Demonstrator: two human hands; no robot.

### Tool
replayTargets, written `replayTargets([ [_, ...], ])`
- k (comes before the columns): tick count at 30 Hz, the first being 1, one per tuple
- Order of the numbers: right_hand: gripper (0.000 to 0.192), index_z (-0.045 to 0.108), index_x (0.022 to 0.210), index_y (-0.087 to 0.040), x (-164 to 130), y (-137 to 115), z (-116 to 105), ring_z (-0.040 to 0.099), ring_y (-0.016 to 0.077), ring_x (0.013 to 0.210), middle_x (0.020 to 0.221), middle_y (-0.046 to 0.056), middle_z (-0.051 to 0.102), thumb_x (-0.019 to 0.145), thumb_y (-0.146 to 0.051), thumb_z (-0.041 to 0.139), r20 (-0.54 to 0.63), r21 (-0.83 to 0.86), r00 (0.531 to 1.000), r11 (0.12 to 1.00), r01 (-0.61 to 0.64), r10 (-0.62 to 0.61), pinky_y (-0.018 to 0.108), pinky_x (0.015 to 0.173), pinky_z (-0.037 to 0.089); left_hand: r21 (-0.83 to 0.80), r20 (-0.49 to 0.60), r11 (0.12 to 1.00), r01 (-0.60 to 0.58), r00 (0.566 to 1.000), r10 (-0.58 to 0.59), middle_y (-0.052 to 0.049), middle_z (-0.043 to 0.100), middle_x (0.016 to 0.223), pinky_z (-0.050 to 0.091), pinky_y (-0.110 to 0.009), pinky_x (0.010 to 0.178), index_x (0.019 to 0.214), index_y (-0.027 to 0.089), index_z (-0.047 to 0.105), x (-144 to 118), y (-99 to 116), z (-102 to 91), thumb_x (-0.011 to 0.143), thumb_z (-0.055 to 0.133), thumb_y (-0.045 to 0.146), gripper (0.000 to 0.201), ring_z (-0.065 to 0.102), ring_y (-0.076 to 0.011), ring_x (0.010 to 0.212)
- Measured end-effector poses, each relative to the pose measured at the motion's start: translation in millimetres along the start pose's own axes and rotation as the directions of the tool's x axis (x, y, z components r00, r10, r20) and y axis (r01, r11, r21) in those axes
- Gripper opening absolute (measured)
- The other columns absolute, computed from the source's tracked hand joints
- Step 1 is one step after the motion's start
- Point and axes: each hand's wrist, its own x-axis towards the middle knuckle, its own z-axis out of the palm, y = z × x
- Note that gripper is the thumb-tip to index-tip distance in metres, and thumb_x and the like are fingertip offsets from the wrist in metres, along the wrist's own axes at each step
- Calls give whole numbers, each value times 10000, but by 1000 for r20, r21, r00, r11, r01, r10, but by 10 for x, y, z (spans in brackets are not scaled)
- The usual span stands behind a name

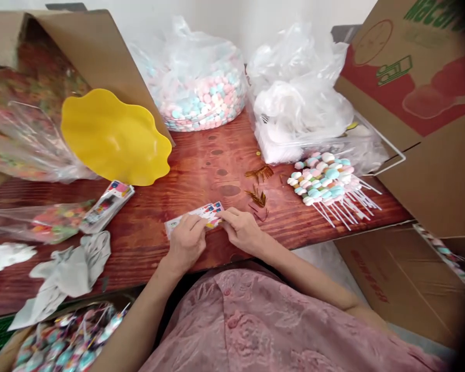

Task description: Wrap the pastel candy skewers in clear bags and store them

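At the table's front edge, my left hand (187,240) and my right hand (241,228) are close together with fingers pinched. Both grip the near edge of a small printed plastic packet (209,208), white with red and blue print, lying mostly flat on the wood. Whatever is inside the packet is hidden by my fingers. Just right of it are a bunch of gold twist ties (257,197) and a second bunch of gold ties (260,174). Farther right, a pile of marshmallow sticks (325,178) in pink, blue and white rests with its white sticks pointing toward me.
A yellow scalloped bowl (114,137) leans by an open carton (96,46) at left. Nearby lie a stack of printed packets (106,206) and grey gloves (75,263). Behind stand a bag of marshmallows (201,93) and a clear plastic tub (279,147). A large carton (418,170) borders the right.
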Motion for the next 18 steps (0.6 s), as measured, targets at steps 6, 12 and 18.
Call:
replayTargets([
  [6, 208, 704, 997, -205, -705, 687, -456, 654, 170, 908, 980, 71, 714, 937, -266, 515, -580, -99, 791, 947, -306, 195, 276, 842, 499, 230, 166, 968, -99, 984, 61, -64, 617, 708, 453, -343, 663, 707, 181, 613, 12, 75, 8, 800, 528, 23, 203, 524, -228, 728],
  [12, 268, 736, 942, -164, -1279, 1398, -883, 577, 246, 846, 882, 120, 696, 895, -331, 533, -634, -420, 674, 563, -712, 379, 341, 720, 400, 202, 262, 974, 99, 953, -152, -100, 655, 882, 469, -363, 755, 897, 149, 662, -124, 118, 131, 864, 480, 64, 204, 557, -250, 862],
  [18, 405, 723, 801, -134, -1179, 1529, -800, 510, 172, 638, 744, 121, 667, 947, -397, 452, -561, -430, 626, 456, -779, 541, 305, 576, 245, -74, 129, 934, 348, 932, -338, -24, 579, 689, 436, -296, 671, 694, 180, 601, -30, 7, 128, 912, 524, 175, 231, 525, -171, 710],
])
